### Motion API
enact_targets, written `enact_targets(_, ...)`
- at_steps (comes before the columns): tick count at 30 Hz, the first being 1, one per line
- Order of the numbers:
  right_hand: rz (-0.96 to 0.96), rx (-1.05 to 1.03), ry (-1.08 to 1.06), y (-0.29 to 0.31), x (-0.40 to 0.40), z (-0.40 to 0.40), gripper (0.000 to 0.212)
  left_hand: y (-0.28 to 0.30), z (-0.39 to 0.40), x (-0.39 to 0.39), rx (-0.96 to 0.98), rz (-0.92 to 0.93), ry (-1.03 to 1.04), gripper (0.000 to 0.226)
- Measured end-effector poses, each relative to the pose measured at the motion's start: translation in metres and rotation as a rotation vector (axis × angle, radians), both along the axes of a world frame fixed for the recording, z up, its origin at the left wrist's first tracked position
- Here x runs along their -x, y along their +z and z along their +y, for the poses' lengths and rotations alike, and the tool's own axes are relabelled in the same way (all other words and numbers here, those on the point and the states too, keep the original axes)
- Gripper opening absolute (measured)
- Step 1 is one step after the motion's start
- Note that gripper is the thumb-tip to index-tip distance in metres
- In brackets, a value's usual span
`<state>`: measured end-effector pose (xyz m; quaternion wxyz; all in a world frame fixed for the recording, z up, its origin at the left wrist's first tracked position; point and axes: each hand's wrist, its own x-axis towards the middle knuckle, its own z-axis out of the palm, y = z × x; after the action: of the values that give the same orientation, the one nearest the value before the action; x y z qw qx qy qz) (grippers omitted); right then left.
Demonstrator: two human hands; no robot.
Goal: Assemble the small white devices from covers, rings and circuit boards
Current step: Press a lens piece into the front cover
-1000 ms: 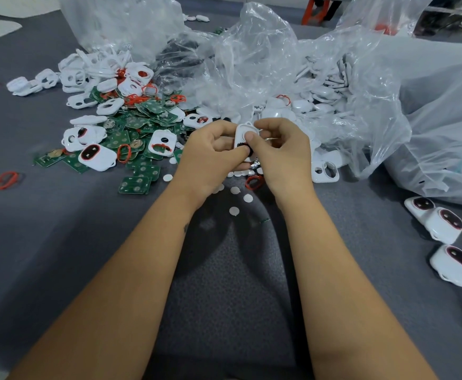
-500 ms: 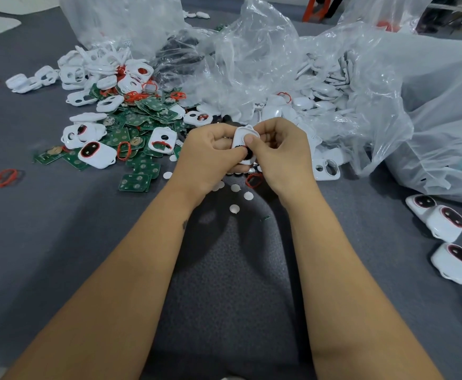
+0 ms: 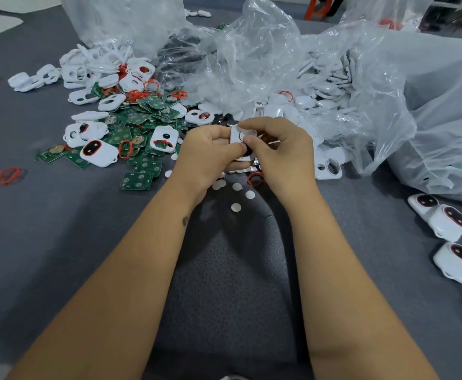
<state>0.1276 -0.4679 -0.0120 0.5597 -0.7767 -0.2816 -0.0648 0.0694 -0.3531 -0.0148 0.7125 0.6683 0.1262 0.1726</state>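
Both hands meet over the middle of the grey table and hold one small white device cover (image 3: 238, 136) between them. My left hand (image 3: 207, 153) grips its left side with curled fingers. My right hand (image 3: 280, 152) pinches its right side, thumb on the front face. A dark part shows under my thumbs, mostly hidden. To the left lies a heap of green circuit boards (image 3: 139, 124), white covers (image 3: 83, 131) and red rings (image 3: 125, 149). A red ring (image 3: 255, 179) and several white round discs (image 3: 236, 207) lie just below my hands.
Crumpled clear plastic bags (image 3: 251, 64) full of white covers fill the back and right. Assembled white devices (image 3: 448, 222) sit at the right edge. A loose red ring (image 3: 8, 175) lies at far left. A white cover (image 3: 328, 168) rests right of my right hand.
Both hands stay together on the white cover; my right thumb has shifted slightly on its front. Nothing else on the table moved.
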Motion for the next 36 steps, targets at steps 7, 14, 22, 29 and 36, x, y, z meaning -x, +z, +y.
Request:
enact_targets(7, -0.165, 0.031, -0.011, -0.0033, -0.002, 0.0005, 0.017, -0.0002, 0.0012, 0.0001, 0.017, 0.011, -0.021, 0.016)
enact_targets(14, 0.011, -0.13, -0.079, 0.002, -0.0025, -0.0022, 0.017, -0.0012, 0.0002, -0.0019, 0.007, 0.015, 0.006, 0.016)
enact_targets(22, 0.06, -0.071, -0.008, 0.0034, -0.0011, -0.003, 0.02, -0.0022, 0.0003, -0.002, -0.041, 0.007, -0.001, 0.025)
enact_targets(29, 0.051, -0.007, -0.036, 0.0004, -0.0037, -0.0027, 0.013, -0.0025, -0.0011, -0.0008, -0.057, -0.018, -0.014, 0.031)
enact_targets(36, 0.029, 0.038, -0.032, -0.001, -0.0063, -0.0041, 0.012, -0.0019, -0.0027, 0.0001, -0.082, -0.031, -0.02, 0.03)
